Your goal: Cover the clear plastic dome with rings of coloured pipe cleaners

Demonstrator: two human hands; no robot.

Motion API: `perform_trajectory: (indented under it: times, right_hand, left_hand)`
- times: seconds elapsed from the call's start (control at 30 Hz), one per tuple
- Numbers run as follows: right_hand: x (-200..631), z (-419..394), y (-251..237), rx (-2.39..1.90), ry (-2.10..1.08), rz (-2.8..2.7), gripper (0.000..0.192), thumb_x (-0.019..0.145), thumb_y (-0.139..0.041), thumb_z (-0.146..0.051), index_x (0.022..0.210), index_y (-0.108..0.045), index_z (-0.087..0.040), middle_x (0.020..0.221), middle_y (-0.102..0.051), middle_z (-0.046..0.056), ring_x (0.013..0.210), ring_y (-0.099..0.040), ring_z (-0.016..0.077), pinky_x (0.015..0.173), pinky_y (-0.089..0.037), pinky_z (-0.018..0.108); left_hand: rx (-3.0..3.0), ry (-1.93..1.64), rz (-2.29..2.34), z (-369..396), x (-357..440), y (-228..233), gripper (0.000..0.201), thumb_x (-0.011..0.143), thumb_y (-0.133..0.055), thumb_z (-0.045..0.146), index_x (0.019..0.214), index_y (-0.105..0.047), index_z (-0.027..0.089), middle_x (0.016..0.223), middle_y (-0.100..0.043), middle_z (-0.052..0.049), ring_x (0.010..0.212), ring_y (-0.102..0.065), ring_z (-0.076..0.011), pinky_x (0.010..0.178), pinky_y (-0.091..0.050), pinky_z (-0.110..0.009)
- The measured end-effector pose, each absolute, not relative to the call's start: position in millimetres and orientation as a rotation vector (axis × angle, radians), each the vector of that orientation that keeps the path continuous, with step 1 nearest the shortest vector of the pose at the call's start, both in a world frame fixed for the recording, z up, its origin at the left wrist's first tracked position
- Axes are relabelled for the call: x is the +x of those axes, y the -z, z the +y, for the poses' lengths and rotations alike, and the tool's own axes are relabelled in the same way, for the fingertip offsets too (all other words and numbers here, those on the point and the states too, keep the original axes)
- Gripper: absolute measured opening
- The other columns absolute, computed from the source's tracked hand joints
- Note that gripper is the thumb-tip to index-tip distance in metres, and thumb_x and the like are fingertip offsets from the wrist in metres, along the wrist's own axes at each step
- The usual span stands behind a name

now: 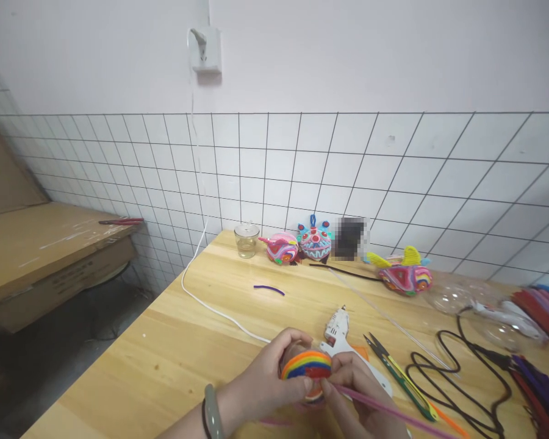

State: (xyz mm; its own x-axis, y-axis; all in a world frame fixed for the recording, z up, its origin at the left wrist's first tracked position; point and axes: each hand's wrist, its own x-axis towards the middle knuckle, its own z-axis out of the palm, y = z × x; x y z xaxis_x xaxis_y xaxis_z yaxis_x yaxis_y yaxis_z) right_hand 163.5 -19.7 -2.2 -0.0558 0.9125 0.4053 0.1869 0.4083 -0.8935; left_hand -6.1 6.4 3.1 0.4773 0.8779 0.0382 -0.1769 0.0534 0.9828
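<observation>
My left hand [283, 372] is wrapped round a ball [307, 364] covered in rainbow stripes of fuzzy stem, with thumb and fingers gripping its sides. A pink pipe cleaner [388, 407] runs from the ball toward the lower right. Pinched against the ball's right side, it sits between the fingertips of my right hand [359, 393]. Just beyond my hands lies a white hot glue gun [337, 326], its handle partly behind my right hand. To the right of that hand rest green-handled thread snips [402, 378]. The ball's underside is hidden by my fingers.
Finished colourful figures [315, 241] stand along the wall beside a glass cup [246, 239]. A short purple stem [269, 289] lies mid-table. A black cable [457, 384], clear plastic spheres [448, 299] and bundled pipe cleaners [537, 314] lie at right. A white cord [219, 314] crosses the table.
</observation>
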Motion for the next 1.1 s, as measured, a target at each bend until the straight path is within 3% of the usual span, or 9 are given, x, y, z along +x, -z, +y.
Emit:
perform_trajectory:
  times: [0.5, 0.87, 1.1]
  right_hand:
    - [183.4, -14.6, -1.6, -1.013, -0.707, -1.852, 0.018, 0.090, -0.056, -0.024, 0.075, -0.065, -0.023, 0.081, -0.064, 0.004, 0.079, -0.066, 0.0193, 0.071, -0.054, 0.029]
    - [180.3, -15.8, -4.1, -1.031, -0.679, -1.812, 0.018, 0.088, -0.057, -0.024, 0.072, -0.065, -0.023, 0.079, -0.063, 0.003, 0.075, -0.066, 0.0189, 0.068, -0.055, 0.027]
    - [179.5, -15.7, -6.4, -1.006, -0.712, -1.825, 0.017, 0.088, -0.057, -0.023, 0.074, -0.066, -0.023, 0.080, -0.065, 0.003, 0.076, -0.067, 0.0190, 0.069, -0.055, 0.027]
  left_hand:
    - [1.152, -0.890, 0.621, 7.7, -5.6, -12.8, 0.054, 0.073, -0.073, 0.047, 0.113, -0.051, 0.017, 0.102, -0.060, -0.006, 0.092, -0.055, -0.0186, 0.081, -0.039, -0.032]
    - [1.195, -0.876, 0.756, 5.0, -3.5, -11.0, 0.051, 0.071, -0.075, 0.024, 0.113, -0.048, 0.018, 0.100, -0.059, -0.004, 0.087, -0.056, -0.0174, 0.077, -0.043, -0.032]
    - [1.191, -0.891, 0.788, 5.1, -1.4, -12.8, 0.046, 0.071, -0.072, 0.022, 0.110, -0.048, 0.018, 0.098, -0.061, -0.006, 0.084, -0.057, -0.0180, 0.074, -0.044, -0.032]
